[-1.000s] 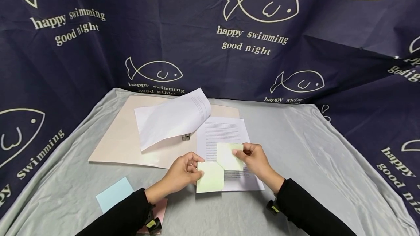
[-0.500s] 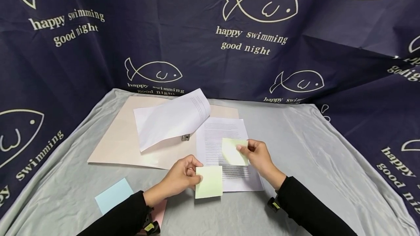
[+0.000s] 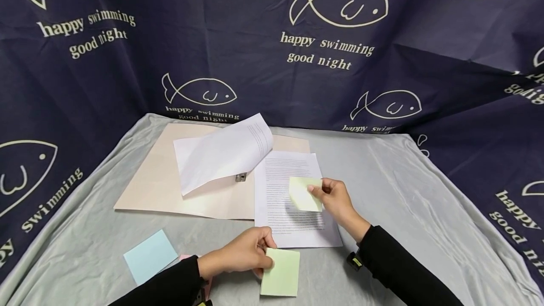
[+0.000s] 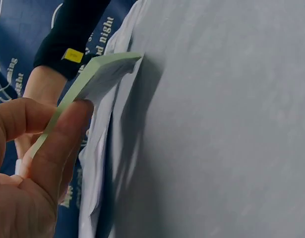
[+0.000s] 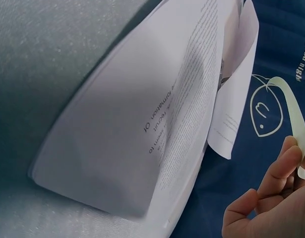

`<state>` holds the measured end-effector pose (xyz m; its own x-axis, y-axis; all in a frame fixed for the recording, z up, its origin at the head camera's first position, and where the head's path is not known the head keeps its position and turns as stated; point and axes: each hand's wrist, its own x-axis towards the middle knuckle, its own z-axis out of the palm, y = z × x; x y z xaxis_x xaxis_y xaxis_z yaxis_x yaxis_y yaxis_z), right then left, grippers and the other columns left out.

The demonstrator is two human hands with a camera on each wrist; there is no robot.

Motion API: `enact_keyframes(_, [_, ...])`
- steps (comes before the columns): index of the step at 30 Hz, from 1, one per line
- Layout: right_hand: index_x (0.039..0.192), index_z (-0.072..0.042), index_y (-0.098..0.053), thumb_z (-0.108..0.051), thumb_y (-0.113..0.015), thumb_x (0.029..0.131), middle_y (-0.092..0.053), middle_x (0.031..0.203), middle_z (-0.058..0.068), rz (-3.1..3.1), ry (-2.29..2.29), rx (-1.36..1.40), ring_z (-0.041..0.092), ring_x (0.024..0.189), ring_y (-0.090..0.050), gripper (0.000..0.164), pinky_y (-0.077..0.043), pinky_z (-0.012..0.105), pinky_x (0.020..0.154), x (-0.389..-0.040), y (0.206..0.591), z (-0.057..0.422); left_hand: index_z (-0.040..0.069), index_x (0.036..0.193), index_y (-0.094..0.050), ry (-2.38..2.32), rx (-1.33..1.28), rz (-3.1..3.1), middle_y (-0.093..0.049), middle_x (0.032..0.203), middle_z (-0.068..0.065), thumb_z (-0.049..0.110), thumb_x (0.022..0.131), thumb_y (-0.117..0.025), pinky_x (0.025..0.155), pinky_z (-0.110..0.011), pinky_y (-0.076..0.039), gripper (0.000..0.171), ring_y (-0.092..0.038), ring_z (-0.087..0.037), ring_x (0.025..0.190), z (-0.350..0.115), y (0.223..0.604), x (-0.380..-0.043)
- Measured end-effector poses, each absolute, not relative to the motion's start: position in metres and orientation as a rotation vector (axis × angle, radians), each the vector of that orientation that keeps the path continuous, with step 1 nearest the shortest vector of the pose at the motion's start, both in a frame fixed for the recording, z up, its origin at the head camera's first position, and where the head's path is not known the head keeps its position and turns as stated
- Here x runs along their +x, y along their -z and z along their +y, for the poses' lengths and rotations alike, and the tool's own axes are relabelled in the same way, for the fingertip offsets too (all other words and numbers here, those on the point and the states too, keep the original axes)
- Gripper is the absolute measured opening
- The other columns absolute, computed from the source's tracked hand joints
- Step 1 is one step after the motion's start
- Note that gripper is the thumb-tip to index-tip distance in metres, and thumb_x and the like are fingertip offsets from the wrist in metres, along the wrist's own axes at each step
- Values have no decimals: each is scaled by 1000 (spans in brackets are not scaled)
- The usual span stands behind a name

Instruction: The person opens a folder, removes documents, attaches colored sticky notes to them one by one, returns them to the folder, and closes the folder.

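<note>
Green note (image 3: 302, 196): a single pale yellow-green square, plain on the face turned to the head camera; it is raised over the printed page (image 3: 297, 237), near that page's right edge, and throws a shadow on the text.
Note's handling: probably very light and limp — the right wrist view shows it bending in a curve — so it should crease or flutter easily. A tacky strip along one edge seems likely, though I cannot tell which edge.
Note's best hold: a light pinch at an edge or corner, I would judge; a hard squeeze could wrinkle it.
Right hand (image 3: 339, 203): thumb and fingers brought together on the note's right edge, thumb on the near face.
Green pad (image 3: 282, 273): a square block, slightly deeper green, with a visible thickness edge-on in the left wrist view; it is just beyond the page's near edge, tilted above the grey cloth (image 3: 382, 178). Whether a corner touches down I cannot tell.
Pad's handling: likely light too, yet stiffer than one leaf — gripping it through its thickness near a side should keep the leaves from splaying.
Left hand (image 3: 242, 252): pinches the pad's left side, fingers and thumb only as far apart as the block is thick.
</note>
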<state>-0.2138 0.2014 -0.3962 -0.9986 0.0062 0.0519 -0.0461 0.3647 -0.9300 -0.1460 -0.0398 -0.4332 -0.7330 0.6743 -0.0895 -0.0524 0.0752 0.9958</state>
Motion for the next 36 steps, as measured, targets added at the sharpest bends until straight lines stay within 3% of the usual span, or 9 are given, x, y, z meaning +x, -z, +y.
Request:
enact_keyframes(6, [75,5,-63,-10,-69,84,-47,57,2,-2564,-1672,77,12,51,-37,19,-27,22,44,-215,401,203,2,77,-50,-1558,647,2020,-54,60,-3,-13,65,-65,39,-28,-48,24,-54,-10,41,-38,437,-144])
enact_keyframes(12, [68,2,-58,-9,-70,83,-40,55,0,-2588,-1602,105,12,51,-34,22,-26,22,45,-216,402,202,14,70,-51,-1070,1003,2529,-46,59,12,10,65,-79,47,-18,-38,29,-42,1,50,-40,436,-146])
enact_keyframes(17, [72,3,-59,-8,-69,83,-50,60,1,-2617,-1590,149,11,54,-41,18,-32,21,47,-219,402,202,16,69,-59,-658,1223,2825,-42,64,11,22,63,-81,46,-20,-32,24,-37,-2,54,-36,431,-141])
enact_keyframes(21, [79,8,-60,-2,-65,84,-61,70,9,-2630,-1637,224,14,58,-47,12,-36,22,50,-226,402,203,18,67,-55,-505,1255,2944,-36,67,10,24,58,-84,41,-20,-28,31,-35,-3,55,-32,428,-139])
enact_keyframes(25, [83,10,-61,1,-63,85,-64,76,15,-2630,-1668,296,17,60,-52,9,-41,23,52,-234,402,203,16,86,-57,-433,1313,2951,-41,81,5,31,56,-87,51,-23,-35,45,-40,-11,71,-31,426,-143])
enact_keyframes(28, [86,10,-61,0,-63,85,-65,77,14,-2632,-1647,324,15,62,-55,10,-44,24,53,-237,403,204,12,117,-58,-353,1308,2873,-49,114,-9,41,60,-84,78,-36,-44,69,-47,-26,103,-34,425,-151])
enact_keyframes(30, [86,9,-61,0,-63,85,-65,76,13,-2636,-1627,331,14,62,-56,9,-45,24,54,-239,404,204,13,130,-52,-322,1246,2783,-41,134,-17,47,65,-80,92,-49,-37,79,-37,-39,121,-37,425,-156])
enact_keyframes(32, [85,9,-61,0,-63,85,-64,74,12,-2642,-1614,339,13,60,-55,9,-44,24,53,-240,405,205,15,134,-50,-330,1172,2693,-35,142,-18,49,70,-77,96,-55,-31,77,-28,-45,128,-40,424,-159])
enact_keyframes(36, [82,9,-60,3,-63,83,-63,71,9,-2663,-1607,354,12,59,-52,7,-43,23,53,-245,404,206,18,133,-52,-381,1097,2596,-33,144,-16,51,72,-74,98,-56,-28,73,-26,-42,130,-44,425,-162])
